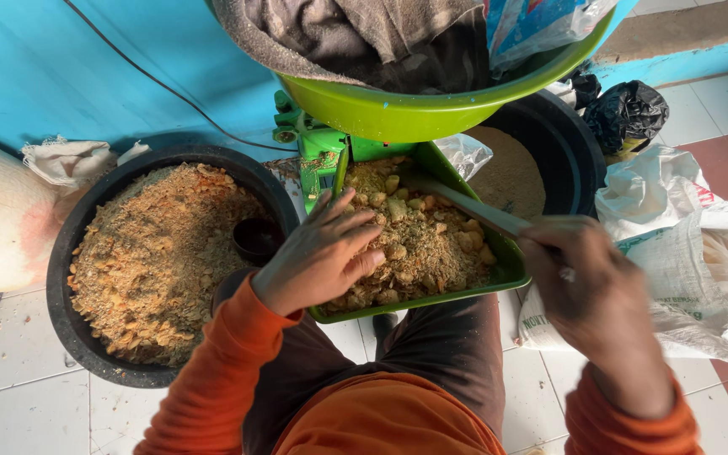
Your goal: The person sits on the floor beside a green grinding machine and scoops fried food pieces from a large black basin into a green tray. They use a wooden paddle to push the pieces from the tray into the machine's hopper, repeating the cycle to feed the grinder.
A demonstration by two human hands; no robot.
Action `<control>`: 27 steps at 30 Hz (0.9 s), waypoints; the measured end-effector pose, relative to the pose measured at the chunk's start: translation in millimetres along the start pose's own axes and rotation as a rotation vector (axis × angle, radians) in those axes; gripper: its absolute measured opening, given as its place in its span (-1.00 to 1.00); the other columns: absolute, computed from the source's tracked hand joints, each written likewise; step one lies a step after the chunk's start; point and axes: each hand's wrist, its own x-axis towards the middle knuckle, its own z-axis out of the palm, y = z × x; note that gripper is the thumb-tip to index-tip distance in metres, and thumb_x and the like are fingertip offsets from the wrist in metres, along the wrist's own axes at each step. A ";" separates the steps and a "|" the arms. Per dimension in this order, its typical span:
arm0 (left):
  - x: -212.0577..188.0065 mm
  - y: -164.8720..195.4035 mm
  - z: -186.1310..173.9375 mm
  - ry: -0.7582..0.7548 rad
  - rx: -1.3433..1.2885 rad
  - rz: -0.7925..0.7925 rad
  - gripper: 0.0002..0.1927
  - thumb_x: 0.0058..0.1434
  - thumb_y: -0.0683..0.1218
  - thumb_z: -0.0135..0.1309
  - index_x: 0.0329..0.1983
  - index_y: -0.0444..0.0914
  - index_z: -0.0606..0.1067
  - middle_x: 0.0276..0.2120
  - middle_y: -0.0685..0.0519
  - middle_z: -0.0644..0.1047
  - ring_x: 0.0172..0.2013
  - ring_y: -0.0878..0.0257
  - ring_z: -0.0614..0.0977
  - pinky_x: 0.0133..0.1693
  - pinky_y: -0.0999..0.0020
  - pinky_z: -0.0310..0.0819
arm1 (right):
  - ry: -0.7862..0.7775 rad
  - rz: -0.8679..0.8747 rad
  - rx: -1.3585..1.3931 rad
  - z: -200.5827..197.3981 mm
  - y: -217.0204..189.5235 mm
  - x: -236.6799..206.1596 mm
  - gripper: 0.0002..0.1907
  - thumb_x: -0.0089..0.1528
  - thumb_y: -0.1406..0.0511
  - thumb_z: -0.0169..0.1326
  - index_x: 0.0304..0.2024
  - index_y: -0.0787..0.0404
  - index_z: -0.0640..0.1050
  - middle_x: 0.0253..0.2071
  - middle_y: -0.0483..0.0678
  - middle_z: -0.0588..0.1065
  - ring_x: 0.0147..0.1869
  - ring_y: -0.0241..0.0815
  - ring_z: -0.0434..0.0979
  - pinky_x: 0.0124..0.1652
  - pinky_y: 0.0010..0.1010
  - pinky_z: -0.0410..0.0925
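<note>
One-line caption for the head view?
Left hand presses crumbly feed in a green tray; right hand holds a stick.

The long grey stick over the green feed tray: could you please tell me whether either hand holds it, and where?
Yes: the right hand grips the long grey stick at its near end. The left hand holds nothing, resting flat on the crumbly mix.

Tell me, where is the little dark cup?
In the head view, the little dark cup sits left of centre inside the big black tub, on the crumbly feed beside the left hand.
</note>
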 end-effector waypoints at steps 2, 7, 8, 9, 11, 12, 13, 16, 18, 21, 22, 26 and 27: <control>-5.2 6.7 3.2 0.062 0.017 -0.009 -0.51 0.38 0.16 0.01 0.08 -0.33 0.56 0.19 -0.16 0.51 0.39 -0.22 0.26 0.42 -0.20 -0.11 | -0.014 -0.071 -0.003 14.0 0.2 3.4 -0.84 0.28 0.48 0.21 -0.16 0.30 0.47 -0.11 0.01 0.59 -0.21 -0.14 0.64 -0.29 -0.41 0.48; -14.3 12.4 -1.1 0.116 0.012 -0.047 -0.50 0.40 0.15 0.00 0.13 -0.34 0.54 0.21 -0.16 0.49 0.40 -0.22 0.24 0.41 -0.20 -0.08 | 0.122 0.028 -0.008 34.5 -7.3 -15.9 -0.83 0.28 0.46 0.24 -0.18 0.30 0.47 -0.08 0.01 0.60 -0.27 -0.23 0.63 -0.32 -0.46 0.51; -15.2 13.4 -2.3 0.112 0.035 -0.061 -0.50 0.39 0.15 0.01 0.12 -0.34 0.54 0.20 -0.16 0.50 0.40 -0.22 0.24 0.40 -0.21 -0.09 | 0.103 -0.005 -0.016 41.0 -6.2 -16.8 -0.83 0.27 0.46 0.24 -0.18 0.30 0.48 -0.07 0.02 0.60 -0.22 -0.19 0.64 -0.30 -0.44 0.51; -16.1 14.7 -3.2 0.110 0.059 -0.073 -0.50 0.38 0.15 0.01 0.11 -0.34 0.54 0.19 -0.15 0.50 0.40 -0.22 0.24 0.39 -0.22 -0.09 | 0.086 -0.040 -0.025 47.9 -4.9 -17.7 -0.83 0.27 0.45 0.24 -0.17 0.30 0.48 -0.06 0.03 0.60 -0.17 -0.15 0.65 -0.28 -0.43 0.51; -18.0 17.8 -4.1 0.111 0.061 -0.076 -0.52 0.38 0.13 0.01 0.13 -0.34 0.53 0.19 -0.14 0.51 0.41 -0.21 0.24 0.41 -0.21 -0.08 | 0.058 -0.093 -0.001 64.0 1.4 -14.5 -0.83 0.28 0.44 0.22 -0.15 0.31 0.48 -0.05 0.05 0.60 -0.10 -0.11 0.66 -0.23 -0.42 0.53; -18.3 18.4 -4.9 0.114 0.066 -0.075 -0.52 0.39 0.11 0.01 0.14 -0.34 0.53 0.19 -0.14 0.52 0.42 -0.20 0.24 0.41 -0.20 -0.07 | 0.047 -0.116 0.033 69.9 4.7 -13.3 -0.83 0.29 0.44 0.21 -0.14 0.31 0.47 -0.04 0.05 0.59 -0.08 -0.10 0.66 -0.19 -0.42 0.55; -19.0 19.5 -5.1 0.111 0.044 -0.089 -0.52 0.39 0.11 0.01 0.15 -0.34 0.52 0.19 -0.14 0.52 0.42 -0.20 0.24 0.41 -0.19 -0.06 | 0.032 -0.138 0.068 73.5 8.3 -11.7 -0.83 0.30 0.43 0.20 -0.13 0.31 0.47 -0.03 0.05 0.59 -0.06 -0.10 0.66 -0.16 -0.42 0.56; -21.2 21.4 -4.7 0.115 0.003 -0.121 -0.51 0.40 0.11 0.01 0.18 -0.35 0.52 0.20 -0.14 0.51 0.42 -0.20 0.24 0.41 -0.17 -0.03 | 0.089 -0.078 -0.053 58.7 12.8 -13.8 -0.84 0.29 0.39 0.23 -0.14 0.26 0.51 -0.07 0.01 0.61 -0.12 -0.10 0.66 -0.23 -0.39 0.51; -21.2 22.2 -3.2 0.128 0.001 -0.121 -0.51 0.40 0.10 0.01 0.19 -0.35 0.51 0.21 -0.14 0.51 0.42 -0.20 0.24 0.41 -0.18 -0.03 | 0.105 0.058 -0.020 26.8 8.1 -20.7 -0.87 0.34 0.42 0.20 -0.10 0.27 0.51 -0.06 0.02 0.61 -0.21 -0.19 0.64 -0.27 -0.43 0.50; -20.6 23.1 0.0 0.129 0.013 -0.143 -0.53 0.39 0.10 0.02 0.17 -0.32 0.53 0.21 -0.14 0.50 0.41 -0.20 0.25 0.40 -0.20 -0.03 | 0.099 0.104 0.062 -11.0 -3.7 -21.4 -0.86 0.42 0.41 0.18 -0.03 0.24 0.47 -0.10 -0.04 0.61 -0.18 -0.29 0.67 -0.22 -0.52 0.52; -20.9 23.4 0.7 0.129 0.008 -0.150 -0.54 0.39 0.09 0.02 0.18 -0.32 0.53 0.21 -0.13 0.51 0.41 -0.20 0.25 0.39 -0.20 -0.03 | 0.102 0.104 0.071 -18.4 -8.5 -19.2 -0.85 0.42 0.40 0.18 -0.05 0.24 0.45 -0.09 -0.05 0.61 -0.17 -0.30 0.67 -0.21 -0.53 0.52; -23.9 24.2 1.3 0.129 -0.001 -0.168 -0.54 0.39 0.08 0.03 0.19 -0.31 0.52 0.20 -0.11 0.52 0.40 -0.18 0.26 0.38 -0.23 -0.02 | 0.025 0.008 0.031 -4.5 -21.7 -0.6 -0.83 0.30 0.41 0.23 -0.15 0.27 0.47 -0.10 -0.01 0.62 -0.23 -0.27 0.67 -0.29 -0.51 0.51; -24.4 23.8 0.8 0.132 0.001 -0.170 -0.54 0.39 0.07 0.03 0.19 -0.31 0.52 0.20 -0.11 0.52 0.40 -0.18 0.26 0.38 -0.24 -0.02 | 0.041 -0.017 0.006 -0.4 -25.4 0.4 -0.82 0.30 0.41 0.23 -0.15 0.28 0.47 -0.10 -0.01 0.62 -0.23 -0.25 0.67 -0.29 -0.50 0.50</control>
